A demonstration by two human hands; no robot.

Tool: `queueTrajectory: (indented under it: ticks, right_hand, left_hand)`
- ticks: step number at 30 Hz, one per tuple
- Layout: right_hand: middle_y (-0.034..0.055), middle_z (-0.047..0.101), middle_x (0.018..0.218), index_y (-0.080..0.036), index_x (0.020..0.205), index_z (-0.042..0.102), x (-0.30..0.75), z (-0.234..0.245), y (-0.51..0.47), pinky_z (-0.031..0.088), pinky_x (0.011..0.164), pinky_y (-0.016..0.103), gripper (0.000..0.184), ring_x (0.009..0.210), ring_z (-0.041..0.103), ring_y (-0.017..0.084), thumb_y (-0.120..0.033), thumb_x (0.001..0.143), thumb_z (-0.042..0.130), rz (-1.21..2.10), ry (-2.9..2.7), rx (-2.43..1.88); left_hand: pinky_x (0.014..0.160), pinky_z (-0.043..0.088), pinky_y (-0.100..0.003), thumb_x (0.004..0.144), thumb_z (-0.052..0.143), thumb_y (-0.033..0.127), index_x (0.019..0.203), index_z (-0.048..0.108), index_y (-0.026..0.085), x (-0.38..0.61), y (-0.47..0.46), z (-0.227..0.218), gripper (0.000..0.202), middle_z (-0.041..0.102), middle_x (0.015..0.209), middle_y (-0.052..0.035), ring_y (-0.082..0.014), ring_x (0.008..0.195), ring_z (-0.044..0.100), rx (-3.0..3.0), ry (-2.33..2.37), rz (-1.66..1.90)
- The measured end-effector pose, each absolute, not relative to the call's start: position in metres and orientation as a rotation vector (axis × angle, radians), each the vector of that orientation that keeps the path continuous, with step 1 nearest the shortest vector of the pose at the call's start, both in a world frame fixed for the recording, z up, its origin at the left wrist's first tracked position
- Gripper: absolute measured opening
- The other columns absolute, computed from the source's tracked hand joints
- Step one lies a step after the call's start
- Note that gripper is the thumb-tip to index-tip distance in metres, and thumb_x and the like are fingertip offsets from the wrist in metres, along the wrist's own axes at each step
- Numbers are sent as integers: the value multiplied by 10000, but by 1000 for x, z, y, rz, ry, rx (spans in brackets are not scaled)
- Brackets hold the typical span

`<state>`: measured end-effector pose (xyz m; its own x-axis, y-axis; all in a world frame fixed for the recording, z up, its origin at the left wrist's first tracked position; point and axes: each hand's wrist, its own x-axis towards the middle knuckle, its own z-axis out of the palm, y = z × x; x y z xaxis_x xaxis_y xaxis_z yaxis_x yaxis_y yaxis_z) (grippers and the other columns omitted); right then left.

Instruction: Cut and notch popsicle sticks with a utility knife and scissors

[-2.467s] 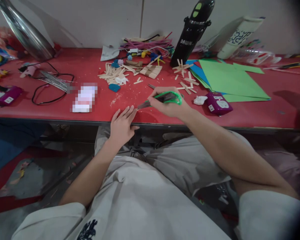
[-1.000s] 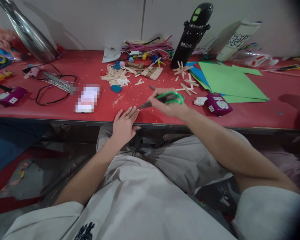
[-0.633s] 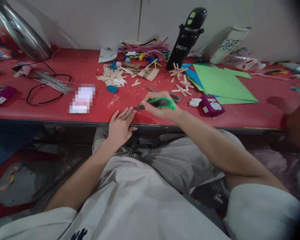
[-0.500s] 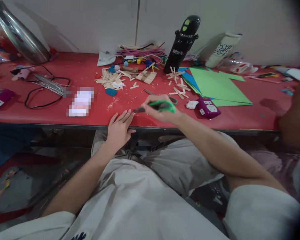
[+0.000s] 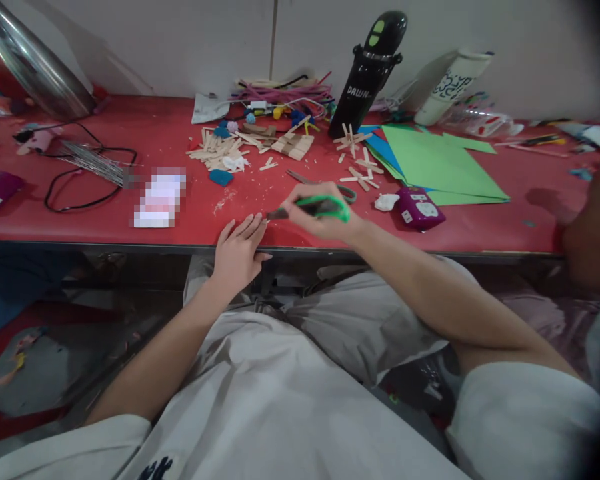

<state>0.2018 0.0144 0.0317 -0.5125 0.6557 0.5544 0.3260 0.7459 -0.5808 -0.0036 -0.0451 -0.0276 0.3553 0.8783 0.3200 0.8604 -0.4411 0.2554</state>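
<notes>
My left hand (image 5: pixel 240 252) lies at the front edge of the red tabletop, palm down with its fingers stretched out. If anything lies under its fingertips, it is hidden. My right hand (image 5: pixel 317 217) is closed round a pair of green-handled scissors (image 5: pixel 325 205). Their dark tip points left and reaches close to the left fingertips; I cannot tell whether it touches something there. Just behind the right hand rests a second, grey pair of scissors (image 5: pixel 349 193). Pale crumbs (image 5: pixel 224 200) are scattered on the red surface beyond the left hand.
Farther back lie a pile of wooden sticks (image 5: pixel 213 150), crossed stick pieces (image 5: pixel 363 175), green paper sheets (image 5: pixel 440 163) and a purple box (image 5: pixel 420 210). A phone (image 5: pixel 159 200) is on the left. A black bottle (image 5: pixel 363 90) stands near the wall. Someone's arm (image 5: pixel 593 227) shows at the right.
The view has shifted slightly, so the table's contents sit a little higher. Both hands keep nearly the same pose, with the scissors still in the right one.
</notes>
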Motion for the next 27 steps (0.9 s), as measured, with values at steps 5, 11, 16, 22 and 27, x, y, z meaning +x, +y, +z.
queueTrajectory:
  ticks: [5,11,16,22,27]
  right_hand:
    - [2,622,648,-199,739,629,202,32,15,450,587,266,308,589,521,125,-437,930,585,536,-2087,-776]
    - [-10,607,634,-190,746,627,204,33,13,438,585,256,296,569,498,111,-442,900,641,525,-2145,-731]
    - [3,631,664,-188,770,634,200,31,10,434,591,249,249,584,526,111,-367,934,577,459,-2164,-718]
    - [-9,589,639,-197,732,598,203,33,13,423,587,262,263,587,509,121,-360,938,583,477,-2109,-774]
    - [-16,615,655,-188,771,623,201,33,9,411,582,244,205,564,500,98,-328,919,609,486,-2197,-676]
  left_hand:
    - [1233,310,-495,876,678,265,1474,546,200,-4,-45,-28,616,525,1541,-120,-287,1451,487,2550,1625,661]
    - [1238,296,-484,882,677,256,1470,541,176,-3,-45,-28,609,515,1550,-110,-272,1455,483,2560,1625,650]
    - [1236,302,-491,871,693,246,1470,537,157,-3,-45,-27,625,520,1544,-111,-270,1457,480,2541,1643,633]
    - [1232,303,-493,879,684,258,1471,538,172,-4,-46,-27,616,513,1551,-108,-281,1450,489,2571,1612,654]
    - [1240,292,-481,877,689,247,1474,535,174,-3,-45,-27,620,508,1554,-101,-270,1457,480,2538,1639,644]
